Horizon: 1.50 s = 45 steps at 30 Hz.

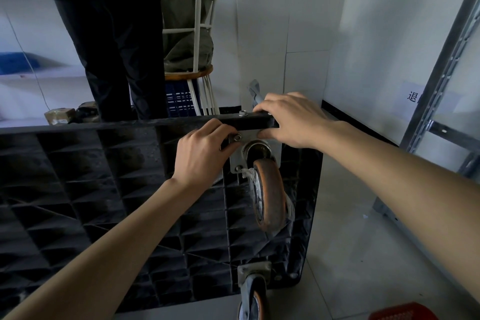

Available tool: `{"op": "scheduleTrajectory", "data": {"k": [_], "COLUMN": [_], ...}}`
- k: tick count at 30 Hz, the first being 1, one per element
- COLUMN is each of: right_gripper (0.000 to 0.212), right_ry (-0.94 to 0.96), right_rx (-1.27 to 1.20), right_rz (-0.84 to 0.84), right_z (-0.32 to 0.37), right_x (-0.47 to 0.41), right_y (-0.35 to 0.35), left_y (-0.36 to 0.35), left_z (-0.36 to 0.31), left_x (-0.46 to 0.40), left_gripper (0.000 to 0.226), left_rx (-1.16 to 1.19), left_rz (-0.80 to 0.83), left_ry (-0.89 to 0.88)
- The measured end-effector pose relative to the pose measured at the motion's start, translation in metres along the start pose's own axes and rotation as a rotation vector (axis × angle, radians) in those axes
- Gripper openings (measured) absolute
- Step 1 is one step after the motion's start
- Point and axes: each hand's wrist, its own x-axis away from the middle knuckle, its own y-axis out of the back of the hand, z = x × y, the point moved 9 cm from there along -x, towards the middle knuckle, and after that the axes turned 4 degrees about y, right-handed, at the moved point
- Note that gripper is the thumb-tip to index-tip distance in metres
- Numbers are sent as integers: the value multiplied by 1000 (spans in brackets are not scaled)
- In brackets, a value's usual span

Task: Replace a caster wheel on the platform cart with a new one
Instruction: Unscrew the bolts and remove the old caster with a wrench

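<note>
The black platform cart (pixel 104 189) stands on its side, ribbed underside facing me. An orange caster wheel (pixel 268 195) hangs from a metal mounting plate (pixel 237 161) near the cart's top corner. My left hand (pixel 202 150) holds the plate's left edge beside a bolt (pixel 237 137). My right hand (pixel 291 119) grips the cart's top edge at the corner, fingers over the rim, thumb on the plate. A nut (pixel 243 112) sits on the top edge. Behind my right hand a grey tool handle (pixel 255 91) sticks up. A second caster (pixel 253 291) is at the bottom corner.
A person in dark trousers (pixel 117 54) stands behind the cart. A stool (pixel 189 75) carrying a green bag (pixel 187 18) is beside them, with a blue crate (pixel 179 99) below. Metal shelving (pixel 441 86) rises at right. A red basket (pixel 405 313) lies on the tiled floor.
</note>
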Motion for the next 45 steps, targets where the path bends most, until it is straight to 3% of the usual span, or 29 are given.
{"op": "scheduleTrajectory", "data": {"k": [3, 8, 14, 18, 24, 29, 35, 40, 45], "right_gripper": [52, 54, 50, 52, 51, 52, 52, 52, 50], "right_ry": [-5, -8, -2, -9, -3, -2, 0, -8, -9], "right_rx": [-2, -2, -5, -9, 2, 6, 0, 0, -10], "right_rz": [-2, 1, -16, -13, -19, -18, -21, -11, -18], "right_z": [0, -1, -1, -1, -1, 0, 0, 0, -1], "right_x": [0, 0, 0, 0, 1, 1, 1, 1, 1], "right_y": [0, -1, -1, -1, 0, -1, 0, -1, -3], "left_y": [0, 1, 3, 3, 2, 1, 4, 4, 5], "left_z": [-2, -2, -5, -6, -4, -5, -4, -6, -9], "left_x": [1, 1, 2, 1, -1, 1, -1, -1, 0], "left_gripper": [29, 17, 34, 16, 29, 16, 33, 17, 30], "left_rx": [-3, 2, -17, -14, -23, -15, -45, -31, -75], "left_rz": [6, -8, -8, 2, 11, 12, 13, 12, 0], "left_ry": [-13, -20, -24, -51, -2, -23, -24, -40, -62]}}
